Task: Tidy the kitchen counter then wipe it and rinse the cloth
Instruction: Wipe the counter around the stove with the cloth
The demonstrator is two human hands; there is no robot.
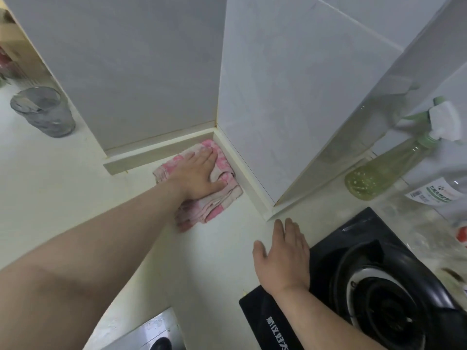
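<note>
left hand (199, 173) flat, fingers straight, pressing pink cloth (202, 183) into the counter (63, 198) corner where two wall tiles meet — long axis toward me. my right hand (283, 258) relaxed, holding nothing, near the stove (379, 286) — farther off.

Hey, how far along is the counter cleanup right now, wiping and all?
Wiping is in hand: the left hand presses the pink cloth into the counter corner, the right hand hovering by the stove. A glass and spray bottle sit on the counter. Rinsing the cloth remains.
</note>
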